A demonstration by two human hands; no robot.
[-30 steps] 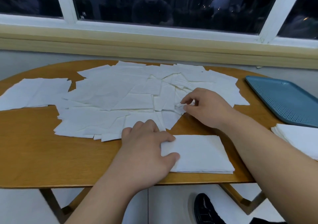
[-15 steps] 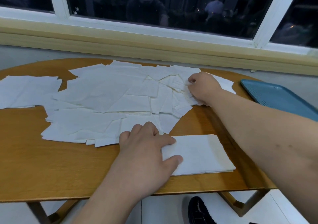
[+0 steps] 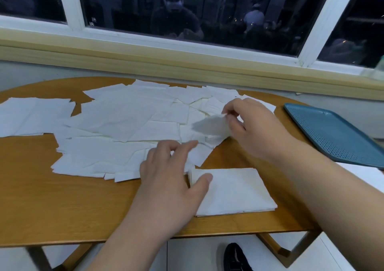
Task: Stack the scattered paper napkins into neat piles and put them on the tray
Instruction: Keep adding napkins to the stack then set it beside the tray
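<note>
**On the tabletop: one napkin pinched, one pile started**

Behind the tabletop, a white-framed window spans the whole width, its glass dark. The wooden tabletop is rounded at its far edge. Across its middle lies the spread of scattered napkins, white sheets overlapping at all angles from the far edge almost to the near one. A smaller patch of flat napkins lies at the far left, just beside the spread. At the right sits the blue tray, its perforated floor bare where it shows. A white sheet shows just nearer than the tray, partly hidden by the right forearm.

Near the front edge lies the neat pile, squared up and apart from the spread. The hands are apart. The left hand rests its thumb on the pile's left end, its fingers spread and blurred over the edge of the spread. The right hand pinches the single napkin by one corner, and the sheet hangs lifted over the right side of the spread. Below the tabletop a black shoe shows on the pale floor.
</note>
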